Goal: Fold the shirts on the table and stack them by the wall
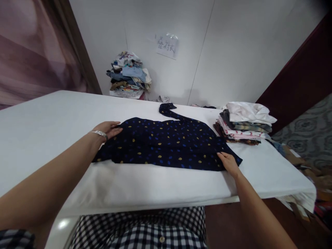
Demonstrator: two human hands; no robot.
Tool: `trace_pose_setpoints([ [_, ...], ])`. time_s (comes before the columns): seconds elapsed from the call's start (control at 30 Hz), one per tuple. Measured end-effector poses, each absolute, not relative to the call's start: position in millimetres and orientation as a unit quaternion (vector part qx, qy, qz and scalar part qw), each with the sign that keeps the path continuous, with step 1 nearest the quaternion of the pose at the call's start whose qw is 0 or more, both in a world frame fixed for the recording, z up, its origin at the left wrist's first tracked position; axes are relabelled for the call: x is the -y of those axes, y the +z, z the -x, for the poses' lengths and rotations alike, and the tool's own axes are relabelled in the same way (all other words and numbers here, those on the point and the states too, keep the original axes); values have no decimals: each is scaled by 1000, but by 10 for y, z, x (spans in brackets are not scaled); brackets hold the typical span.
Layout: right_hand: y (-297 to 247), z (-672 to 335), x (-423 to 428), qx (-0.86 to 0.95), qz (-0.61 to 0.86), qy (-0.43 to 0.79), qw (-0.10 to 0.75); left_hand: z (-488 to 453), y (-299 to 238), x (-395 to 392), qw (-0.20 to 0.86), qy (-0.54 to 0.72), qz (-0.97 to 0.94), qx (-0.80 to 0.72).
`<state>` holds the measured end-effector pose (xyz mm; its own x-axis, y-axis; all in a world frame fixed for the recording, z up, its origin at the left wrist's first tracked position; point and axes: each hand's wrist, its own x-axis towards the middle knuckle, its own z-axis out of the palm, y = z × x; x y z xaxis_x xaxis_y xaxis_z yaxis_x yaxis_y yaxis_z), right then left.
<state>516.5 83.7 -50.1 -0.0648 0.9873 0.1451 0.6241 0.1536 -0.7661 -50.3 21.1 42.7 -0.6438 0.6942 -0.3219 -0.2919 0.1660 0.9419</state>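
A dark navy shirt (160, 141) with blue and yellow spots lies spread sideways across the white table. One long sleeve (168, 112) reaches away from me and curls over at its end. At the shirt's left edge, my left hand (111, 130), with a silver bracelet at the wrist, touches the cloth with its fingers stretched out and a little apart. Near the lower right corner, my right hand (229, 162) has its fingers closed on the fabric. The undersides of both hands are hidden.
A stack of folded clothes (245, 121) stands on the table to the right. Behind the table's far edge rises a tall pile of clothes (129, 76) against the wall. A handwritten paper sign (167, 45) hangs there. Boxes (295, 157) lie beyond the right edge.
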Motion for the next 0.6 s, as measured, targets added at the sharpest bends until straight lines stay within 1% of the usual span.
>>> trace_pose_setpoints([
  [0.07,-519,-5172,-858,678,592,268,344,469,434,-184,400,639,-182,-632],
  [0.13,-551,-5186,-884,670,593,269,357,420,394,-153,349,605,-292,-653],
  [0.27,-640,-5230,-933,652,593,279,381,334,172,-73,193,430,-543,-695],
  [0.37,-700,-5274,-957,648,594,290,378,335,-4,-16,147,281,-655,-686],
  [0.43,-730,-5301,-970,647,596,288,377,351,-73,7,113,165,-702,-684],
  [0.47,-741,-5312,-976,646,598,287,378,354,-92,9,100,131,-708,-686],
  [0.53,-757,-5325,-984,636,605,286,384,346,-108,-16,69,104,-714,-689],
  [0.6,-764,-5326,-982,618,617,279,399,316,-104,-82,42,112,-714,-690],
])
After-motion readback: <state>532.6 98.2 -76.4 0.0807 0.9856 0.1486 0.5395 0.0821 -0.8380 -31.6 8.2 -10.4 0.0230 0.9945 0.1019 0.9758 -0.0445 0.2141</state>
